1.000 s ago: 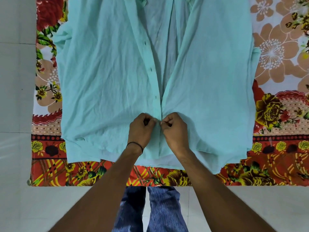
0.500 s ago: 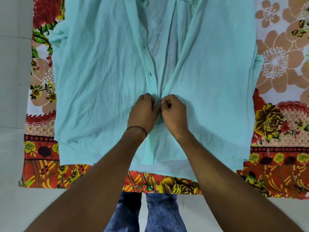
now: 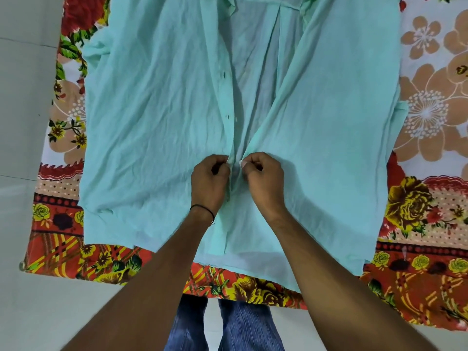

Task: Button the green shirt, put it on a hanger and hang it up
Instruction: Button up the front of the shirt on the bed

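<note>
We note green shirt (image 3: 152, 122) flat on floral cloth (image 3: 417, 211) | left hand (image 3: 209, 179), right hand (image 3: 264, 179): grips clamped on facing front edges, just apart | open front runs to 12 o'clock

Both hands (image 3: 236, 182) pinching the green shirt's (image 3: 152, 122) front edges on a floral sheet (image 3: 417, 211)

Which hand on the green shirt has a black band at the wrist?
The left hand, pinching one front edge of the green shirt. A thin black band circles its wrist; the right hand has a bare wrist.
</note>
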